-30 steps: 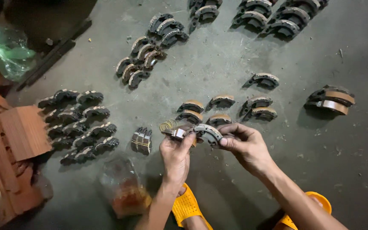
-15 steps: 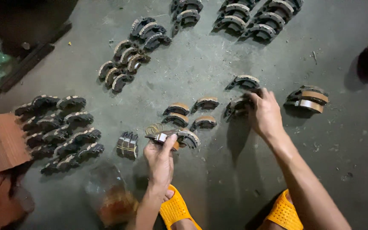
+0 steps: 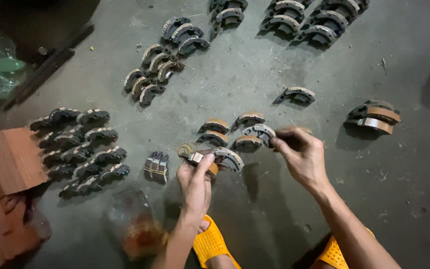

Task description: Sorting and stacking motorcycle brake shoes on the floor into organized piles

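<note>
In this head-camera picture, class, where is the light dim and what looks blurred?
Head view: light falls on the middle floor, corners darken; right hand casts a soft shadow; the clear bag at bottom left and the brick look smeared; left hand is fairly sharp.

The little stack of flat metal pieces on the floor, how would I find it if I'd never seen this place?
Start at the big cluster of dark curved brake shoes on the left of the concrete floor. Just right of it, near the left hand, stands the small stack of flat metal pieces. Everything around it is curved; this alone is a straight-sided, blocky bundle.
</note>
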